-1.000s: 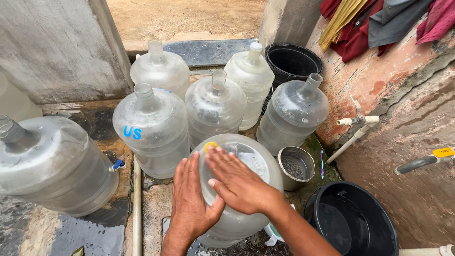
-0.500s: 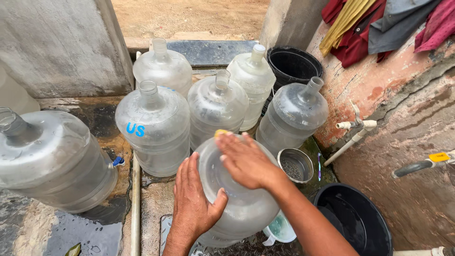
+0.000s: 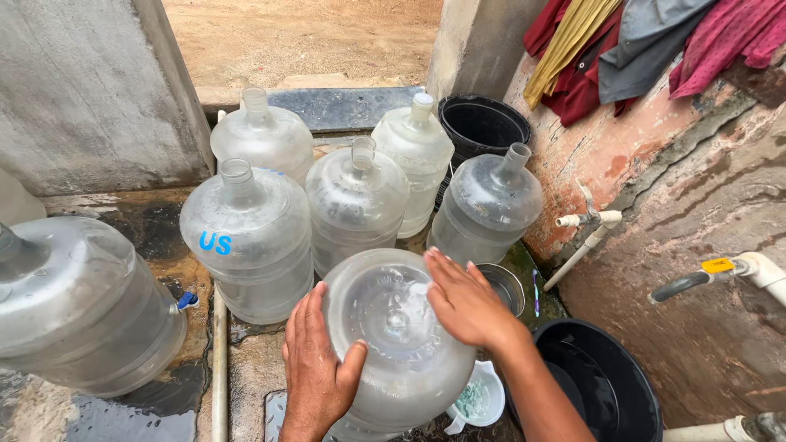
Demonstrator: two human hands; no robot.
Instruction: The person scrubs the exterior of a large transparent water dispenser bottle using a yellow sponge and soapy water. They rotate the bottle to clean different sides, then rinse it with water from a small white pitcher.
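A large clear plastic water jug [image 3: 391, 327] stands in front of me, seen from its rounded end. My left hand [image 3: 315, 368] grips its left side, thumb pressed on the surface. My right hand [image 3: 465, 300] lies flat with fingers spread on its upper right side. Several more clear jugs stand upright behind it: one with blue letters [image 3: 248, 237], one in the middle [image 3: 356, 205], one at the right [image 3: 490, 205]. Two others stand further back [image 3: 264, 135] [image 3: 416, 155].
Another big jug [image 3: 78, 303] with a blue tap stands at the left. A black bucket [image 3: 610, 385] sits at lower right, a black bin [image 3: 483, 127] behind. A metal bowl [image 3: 501, 286], a white pipe tap [image 3: 585, 221], a yellow-tagged tap [image 3: 712, 274] and hanging cloths [image 3: 630, 41] line the right wall.
My right hand slid from the jug's top to its upper right side. The jug's rounded end now faces me more fully. My left hand stays on the left side.
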